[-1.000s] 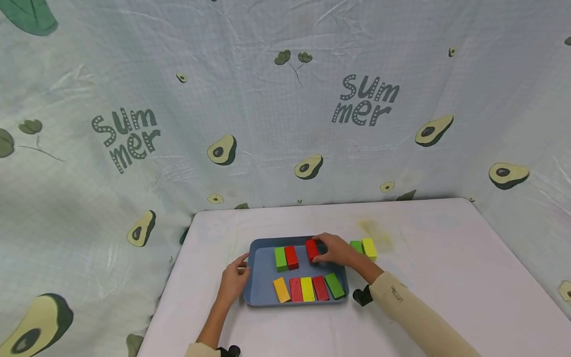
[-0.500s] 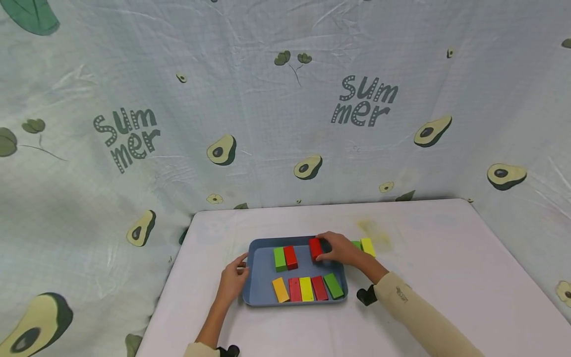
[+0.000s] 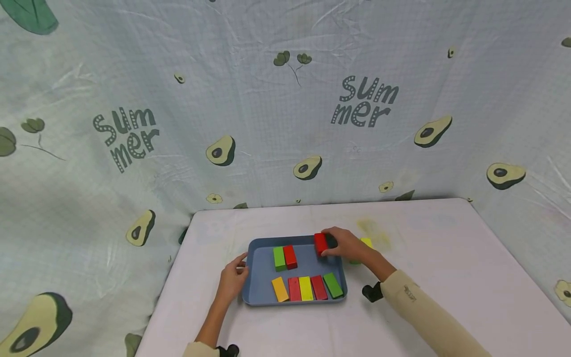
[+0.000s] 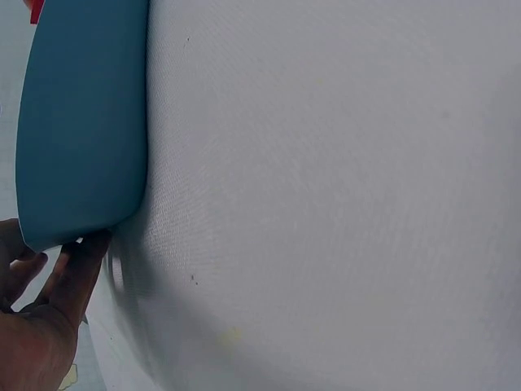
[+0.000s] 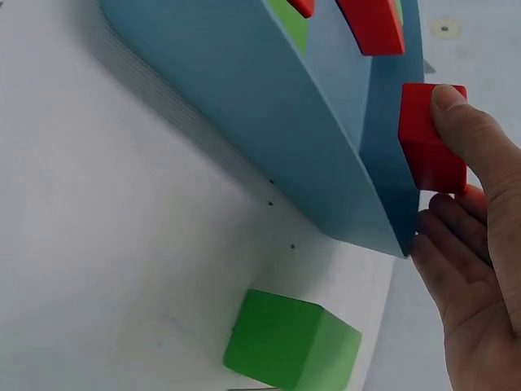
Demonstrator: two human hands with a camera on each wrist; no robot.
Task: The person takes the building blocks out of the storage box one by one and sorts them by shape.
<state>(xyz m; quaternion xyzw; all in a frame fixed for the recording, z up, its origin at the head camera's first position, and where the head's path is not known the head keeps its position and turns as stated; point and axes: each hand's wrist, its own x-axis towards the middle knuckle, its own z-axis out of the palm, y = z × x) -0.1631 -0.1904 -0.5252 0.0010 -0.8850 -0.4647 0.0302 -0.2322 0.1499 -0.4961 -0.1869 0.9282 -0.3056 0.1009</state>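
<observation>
My right hand [image 3: 347, 244] pinches a red block [image 3: 320, 243] between thumb and fingers, over the back right corner of a blue-grey tray [image 3: 263, 282]. In the right wrist view the held block [image 5: 427, 147] overlaps the tray's rim, the thumb on its upper face. At the tray's left side, my left hand [image 3: 234, 281] touches the wall with its fingertips, the fingers fairly straight. Toward the back of the tray, a green block [image 3: 279, 258] and another red block [image 3: 290, 257] lie side by side. A front row has orange [image 3: 280, 290], red, yellow and green blocks.
Outside the tray on the right, a yellow block [image 3: 367, 242] and a green block [image 5: 285, 338] stand on the white table [image 3: 424, 238], partly behind my right hand in the head view. A printed cloth [image 3: 267, 99] hangs behind and beside the table.
My right hand has moved the red block rightward and slightly back, toward the tray's back right corner. It now covers more of the green block outside. The left hand stays put.
</observation>
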